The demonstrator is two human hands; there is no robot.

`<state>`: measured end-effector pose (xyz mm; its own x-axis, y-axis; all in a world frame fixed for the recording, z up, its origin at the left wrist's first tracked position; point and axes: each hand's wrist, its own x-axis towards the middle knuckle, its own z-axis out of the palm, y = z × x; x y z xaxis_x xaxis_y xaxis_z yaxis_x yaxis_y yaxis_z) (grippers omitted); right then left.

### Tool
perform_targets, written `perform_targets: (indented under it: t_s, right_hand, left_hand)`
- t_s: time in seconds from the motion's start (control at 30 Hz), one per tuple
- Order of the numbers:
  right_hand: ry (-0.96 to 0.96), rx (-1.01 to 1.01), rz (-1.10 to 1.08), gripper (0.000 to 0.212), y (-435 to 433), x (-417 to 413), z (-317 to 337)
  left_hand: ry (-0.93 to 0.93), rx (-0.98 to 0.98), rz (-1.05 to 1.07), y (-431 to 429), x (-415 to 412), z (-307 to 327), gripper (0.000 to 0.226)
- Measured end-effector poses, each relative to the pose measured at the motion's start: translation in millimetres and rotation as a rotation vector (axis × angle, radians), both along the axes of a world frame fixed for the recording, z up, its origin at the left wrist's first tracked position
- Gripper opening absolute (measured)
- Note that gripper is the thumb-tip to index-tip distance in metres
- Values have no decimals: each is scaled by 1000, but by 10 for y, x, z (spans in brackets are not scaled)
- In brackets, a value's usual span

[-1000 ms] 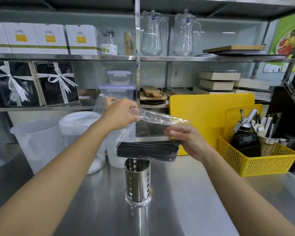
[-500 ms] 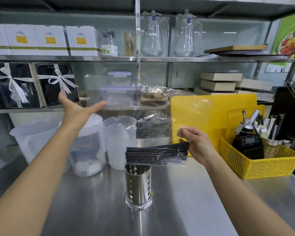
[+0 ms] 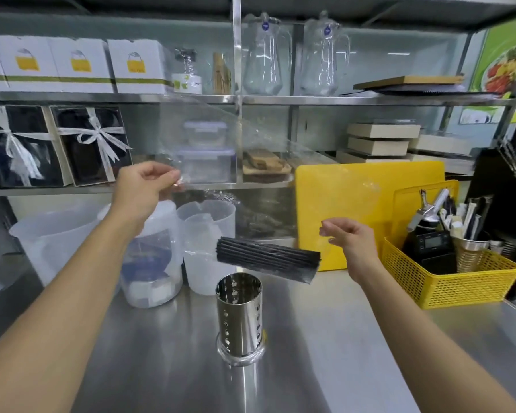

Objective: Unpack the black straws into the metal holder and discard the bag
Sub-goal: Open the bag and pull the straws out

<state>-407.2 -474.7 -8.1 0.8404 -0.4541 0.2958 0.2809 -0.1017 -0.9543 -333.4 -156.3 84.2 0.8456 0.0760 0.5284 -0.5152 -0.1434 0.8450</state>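
Note:
A bundle of black straws [image 3: 268, 255] hangs level in the air inside a large clear plastic bag [image 3: 251, 144], just above the perforated metal holder [image 3: 239, 314]. The holder stands upright on the steel counter and looks empty. My left hand [image 3: 145, 193] pinches the bag's upper left edge, up and to the left of the straws. My right hand [image 3: 350, 241] has its fingers curled on the bag's film right beside the straws' right end. The bag is spread wide between the two hands.
Translucent plastic jugs [image 3: 204, 245] and a lidded tub [image 3: 151, 257] stand behind the holder to the left. A yellow cutting board [image 3: 399, 186] leans at the back, with a yellow basket [image 3: 459, 281] of tools to its right. Shelves with boxes and glass pitchers rise behind.
My left hand was spread open out to the left and has now come in and pinched the bag. My right hand has slid off the straw bundle's end onto the film beside it.

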Motion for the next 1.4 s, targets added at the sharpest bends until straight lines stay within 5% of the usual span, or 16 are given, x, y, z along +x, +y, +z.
perform_targets:
  t_s: [0.27,0.77,0.93,1.07,1.2,1.4]
  right_hand:
    - [-77,270,-40,4,-188,-149,86]
    - [-74,99,-92,2,-553,-368,31]
    - [-51,67,-66,1,-614,-348,-28]
    - [-53,75,-63,2,-655,-310,-48]
    - [-53,91,-57,1,-675,-277,-56]
    - [-44,100,-62,2,-702,-269,-120]
  left_hand:
    - [82,106,-80,-173,91,-353,17]
    - [312,-142,-180,-549,30,-1068,13]
    - [179,-247,-158,-512,51,-898,69]
    - [-122,39,-124,-533,-61,-567,85]
    - [-599,674,174,-789,-292,-141,90]
    - [-558,1069,-50,-1595,-535,247,104]
